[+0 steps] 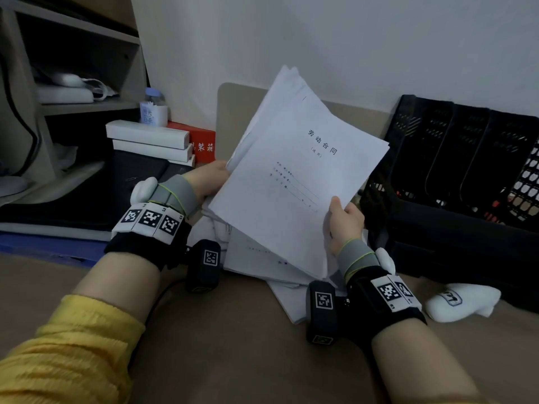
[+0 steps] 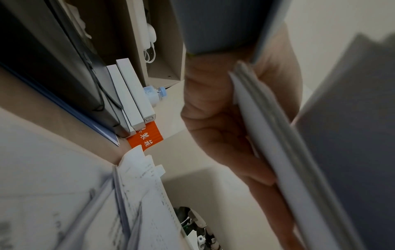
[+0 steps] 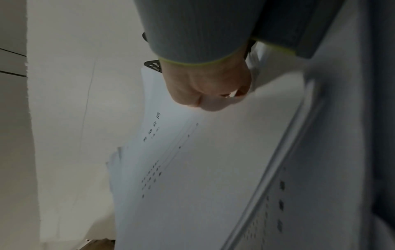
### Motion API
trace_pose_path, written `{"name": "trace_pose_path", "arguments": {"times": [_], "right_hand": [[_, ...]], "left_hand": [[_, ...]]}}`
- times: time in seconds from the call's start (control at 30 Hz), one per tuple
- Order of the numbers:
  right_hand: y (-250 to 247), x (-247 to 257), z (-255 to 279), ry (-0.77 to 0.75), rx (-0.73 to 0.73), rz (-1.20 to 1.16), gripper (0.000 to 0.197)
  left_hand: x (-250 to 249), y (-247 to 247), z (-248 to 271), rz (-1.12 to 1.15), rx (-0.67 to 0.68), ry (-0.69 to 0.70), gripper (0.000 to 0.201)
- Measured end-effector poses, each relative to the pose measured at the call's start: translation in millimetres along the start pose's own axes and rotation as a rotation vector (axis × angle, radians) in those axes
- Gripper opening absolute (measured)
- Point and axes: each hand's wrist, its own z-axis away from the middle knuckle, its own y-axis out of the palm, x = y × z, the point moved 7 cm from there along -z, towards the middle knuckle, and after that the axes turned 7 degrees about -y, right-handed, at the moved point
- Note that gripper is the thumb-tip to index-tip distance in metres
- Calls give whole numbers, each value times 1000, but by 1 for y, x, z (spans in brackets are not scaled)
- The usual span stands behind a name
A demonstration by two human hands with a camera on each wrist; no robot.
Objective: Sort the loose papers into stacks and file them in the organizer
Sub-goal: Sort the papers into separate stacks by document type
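A stack of white printed papers (image 1: pixel 300 167) is held tilted above the table, its top sheet a cover page with a printed title. My left hand (image 1: pixel 210 177) grips the stack's left edge, fingers curled behind it; the left wrist view shows that hand (image 2: pixel 215 135) against the paper stack (image 2: pixel 278 148). My right hand (image 1: pixel 344 223) pinches the lower right corner, thumb on top; in the right wrist view the same hand (image 3: pixel 205 88) grips the sheets (image 3: pixel 192 169). More loose papers (image 1: pixel 262 263) lie in a messy pile underneath. The black mesh organizer (image 1: pixel 466 176) stands to the right.
White boxes (image 1: pixel 148 141), a red box (image 1: pixel 201 141) and a small bottle (image 1: pixel 153 107) stand at the left by a shelf unit (image 1: pixel 78 68). A white object (image 1: pixel 463 300) lies in front of the organizer. The wall (image 1: pixel 320 33) is close behind.
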Motion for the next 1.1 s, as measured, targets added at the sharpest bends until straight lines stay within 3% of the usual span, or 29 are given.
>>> {"name": "trace_pose_path", "arguments": {"times": [0.1, 0.17, 0.27, 0.47, 0.73, 0.87, 1.0, 1.1], "right_hand": [[2, 4, 2, -46, 11, -28, 34], [3, 9, 3, -94, 8, -11, 39], [0, 16, 4, -148, -46, -12, 40], [-8, 16, 3, -183, -162, -35, 16], [-4, 19, -1, -213, -124, -73, 44], [-8, 15, -2, -216, -176, -129, 34], [-14, 14, -2, -177, -249, -78, 21], [-14, 12, -5, -161, -260, -77, 16]], "left_hand": [[-2, 5, 3, -88, 31, -13, 32], [-4, 8, 6, -67, 42, -15, 22], [-8, 13, 12, -63, 40, -14, 24], [-12, 23, 16, 23, 82, -16, 25], [-11, 20, 15, 11, 40, -3, 46], [-9, 21, 13, -12, 80, -3, 53], [-2, 13, 20, 163, 12, -23, 56], [-11, 20, 25, 307, 101, -18, 65]]}}
